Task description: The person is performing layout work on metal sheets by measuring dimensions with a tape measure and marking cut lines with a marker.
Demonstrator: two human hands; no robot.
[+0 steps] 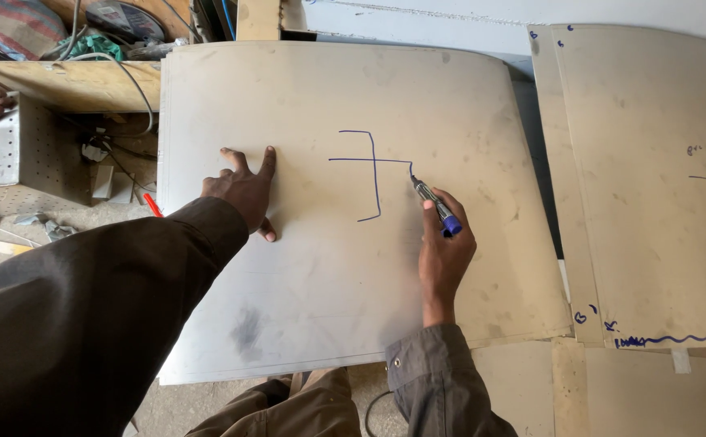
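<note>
Dull metal sheets, a plastic pen and soft cloth sleeves

The big sheet (320, 267) looks like thin metal, smooth and pale grey, matt with smudges and dusty patches, and blue ink lines on it. The right hand (443, 255) holds a marker (436, 209) that looks like plastic, grey with a shiny blue end. The left hand (243, 193) lies flat on the sheet. Both sleeves are soft, matt cloth, dark brown on the left and grey on the right. At the right, a second sheet (652, 202) looks the same: smooth, dull and smudged. Far left, a metal box (1, 150) is full of tiny holes, and a plank (69, 81) is rough wood.
</note>
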